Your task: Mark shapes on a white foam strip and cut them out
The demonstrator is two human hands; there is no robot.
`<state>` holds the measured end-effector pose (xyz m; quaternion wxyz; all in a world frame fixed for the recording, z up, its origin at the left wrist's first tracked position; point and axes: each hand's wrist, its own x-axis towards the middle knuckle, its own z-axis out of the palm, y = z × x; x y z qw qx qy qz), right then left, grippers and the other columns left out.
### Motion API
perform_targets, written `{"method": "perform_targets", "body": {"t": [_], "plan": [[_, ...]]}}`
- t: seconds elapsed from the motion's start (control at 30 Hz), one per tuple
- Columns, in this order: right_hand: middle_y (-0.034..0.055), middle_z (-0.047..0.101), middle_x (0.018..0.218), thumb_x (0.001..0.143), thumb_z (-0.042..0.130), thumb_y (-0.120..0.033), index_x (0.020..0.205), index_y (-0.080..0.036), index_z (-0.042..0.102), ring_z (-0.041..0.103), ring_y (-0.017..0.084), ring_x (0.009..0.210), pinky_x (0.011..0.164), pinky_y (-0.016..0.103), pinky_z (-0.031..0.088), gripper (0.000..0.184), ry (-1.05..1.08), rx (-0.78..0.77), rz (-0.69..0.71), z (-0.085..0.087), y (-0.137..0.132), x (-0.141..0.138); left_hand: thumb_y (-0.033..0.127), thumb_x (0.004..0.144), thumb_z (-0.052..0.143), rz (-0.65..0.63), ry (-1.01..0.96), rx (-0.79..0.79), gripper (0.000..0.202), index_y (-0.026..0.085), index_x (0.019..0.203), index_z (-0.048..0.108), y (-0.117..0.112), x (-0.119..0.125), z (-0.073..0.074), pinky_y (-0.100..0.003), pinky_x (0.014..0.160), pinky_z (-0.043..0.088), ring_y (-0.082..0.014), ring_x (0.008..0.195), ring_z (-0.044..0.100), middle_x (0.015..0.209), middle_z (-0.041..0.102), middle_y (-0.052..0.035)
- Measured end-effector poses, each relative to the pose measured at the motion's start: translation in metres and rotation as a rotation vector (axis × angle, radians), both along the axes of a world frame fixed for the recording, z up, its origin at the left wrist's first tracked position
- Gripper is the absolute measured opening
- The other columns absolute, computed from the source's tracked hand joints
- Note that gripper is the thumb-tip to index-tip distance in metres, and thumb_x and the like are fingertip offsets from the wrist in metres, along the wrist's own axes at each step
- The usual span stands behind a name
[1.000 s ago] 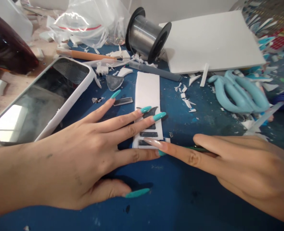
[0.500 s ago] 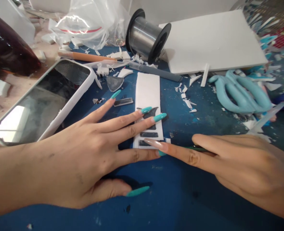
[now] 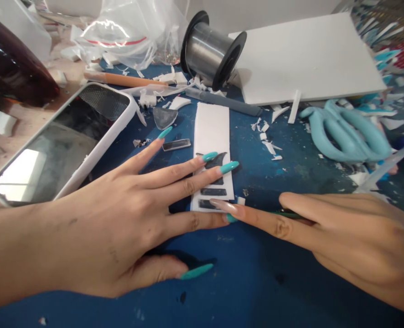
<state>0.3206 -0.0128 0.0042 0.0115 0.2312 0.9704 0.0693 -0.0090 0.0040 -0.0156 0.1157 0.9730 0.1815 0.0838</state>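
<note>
Left hand fingers spread over flat white strip, two dark rectangular bars between them, right hand fingers gripping one thin green tool.

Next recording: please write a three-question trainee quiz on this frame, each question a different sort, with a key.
1. True or false: the left hand is clenched in a fist.
2. Which lies left of the white strip, as pictured? A) the light-blue handles; B) the phone; C) the white board.
3. Fill in: a nail of the ____ hand covers part of the dark bar nearest the camera wearer.

Key: 1. False; its fingers are spread. 2. B. 3. Right.
</note>
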Motion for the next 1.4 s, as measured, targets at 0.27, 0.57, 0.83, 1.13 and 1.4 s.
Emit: {"method": "perform_targets", "body": {"t": [0.27, 0.57, 0.83, 1.13, 1.4], "plan": [[-0.0016, 0.062, 0.078, 0.101, 0.029, 0.002, 0.159, -0.03, 0.047, 0.064, 0.015, 0.058, 0.049, 0.03, 0.048, 0.069, 0.051, -0.012, 0.012, 0.0001, 0.0011, -0.0062, 0.046, 0.105, 0.054, 0.013, -0.031, 0.005, 0.058, 0.026, 0.16, 0.048, -0.0026, -0.0001, 0.0012, -0.071, 0.129, 0.009, -0.0414, 0.156, 0.035, 0.171, 0.033, -0.0149], [0.0011, 0.069, 0.086, 0.103, 0.028, -0.001, 0.164, -0.03, 0.04, 0.071, 0.016, 0.068, 0.052, 0.031, 0.051, 0.068, 0.023, 0.016, 0.019, -0.0001, 0.0006, -0.0024, 0.05, 0.107, 0.046, 0.021, -0.058, 0.033, 0.054, 0.025, 0.153, 0.058, -0.0029, 0.007, 0.0007, -0.072, 0.126, 0.017, -0.0429, 0.151, 0.041, 0.166, 0.041, -0.0159], [0.001, 0.07, 0.087, 0.1, 0.029, 0.001, 0.152, -0.036, 0.057, 0.068, 0.016, 0.064, 0.05, 0.03, 0.049, 0.07, -0.017, 0.018, 0.016, 0.0038, 0.0003, -0.0043, 0.052, 0.107, 0.045, 0.013, -0.05, 0.053, 0.055, 0.026, 0.154, 0.056, -0.0038, 0.004, 0.0011, -0.073, 0.125, 0.017, -0.0422, 0.151, 0.041, 0.167, 0.039, -0.0161], [-0.0035, 0.06, 0.079, 0.1, 0.029, 0.003, 0.166, -0.025, 0.029, 0.061, 0.015, 0.056, 0.048, 0.03, 0.047, 0.072, 0.043, -0.068, 0.03, 0.0029, 0.0027, -0.0057, 0.049, 0.106, 0.047, 0.032, -0.044, 0.044, 0.057, 0.028, 0.159, 0.049, -0.0049, 0.0023, -0.0009, -0.066, 0.13, 0.007, -0.0385, 0.156, 0.036, 0.172, 0.032, -0.0112], [-0.0008, 0.064, 0.078, 0.101, 0.02, -0.003, 0.173, -0.026, -0.001, 0.06, 0.02, 0.052, 0.044, 0.036, 0.042, 0.078, 0.02, 0.033, -0.015, -0.0037, -0.002, -0.0023, 0.048, 0.105, 0.051, -0.008, -0.03, 0.034, 0.058, 0.023, 0.158, 0.051, -0.0034, 0.0041, 0.0029, -0.067, 0.131, 0.003, -0.0419, 0.155, 0.038, 0.17, 0.036, -0.0092]]}}
